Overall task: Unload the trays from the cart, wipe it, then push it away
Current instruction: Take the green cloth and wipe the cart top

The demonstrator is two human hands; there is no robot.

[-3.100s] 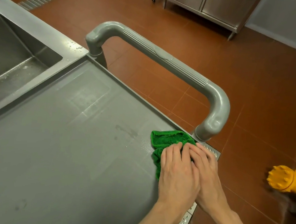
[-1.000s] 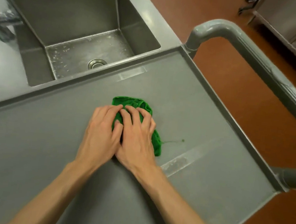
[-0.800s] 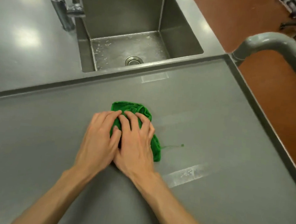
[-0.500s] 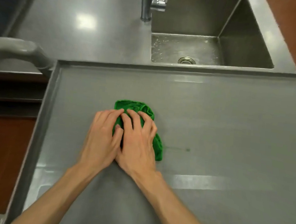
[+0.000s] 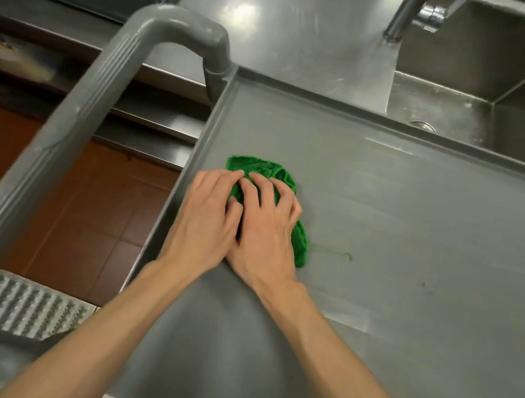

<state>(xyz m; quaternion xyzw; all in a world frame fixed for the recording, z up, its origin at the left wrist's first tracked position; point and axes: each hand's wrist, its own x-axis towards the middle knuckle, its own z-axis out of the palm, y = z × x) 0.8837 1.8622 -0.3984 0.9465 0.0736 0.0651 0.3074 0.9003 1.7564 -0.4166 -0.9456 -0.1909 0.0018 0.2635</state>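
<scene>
- In the head view, a crumpled green cloth (image 5: pixel 272 183) is pressed flat against the cart top (image 5: pixel 411 247) by both hands, laid side by side with the thumbs meeting.
- The left hand (image 5: pixel 203 222) is spread over the cloth's left part; its fingers are nearly straight, with the fingertips (image 5: pixel 234 174) resting on the cloth's upper edge, so it presses rather than clenches.
- The right hand (image 5: pixel 264 231) is laid over the cloth's middle and right part, its fingers slightly bent and splayed, pushing down on the fabric without being closed round it.
- The cloth is seen beyond the fingertips and along the right side of the right hand; a loose green thread (image 5: pixel 333 253) trails from it to the right across the surface.
- The cloth is placed near the left raised rim of the cart top, well short of the far rim.
- A grey ribbed cart handle (image 5: pixel 78 121) is arched over the left end, joined to the far left corner of the top.
- No trays are carried on the visible part of the cart top; faint streaks and a small dark mark are seen on it to the right.
- A steel counter (image 5: pixel 288 33) is butted against the cart's far rim, with a sink (image 5: pixel 498 103), its drain and a tap (image 5: pixel 407 13) at the upper right.
- A perforated metal plate (image 5: pixel 32 307) and a red-brown tiled floor (image 5: pixel 91 213) are seen under the handle.
- No brand, label or writing can be read anywhere.
</scene>
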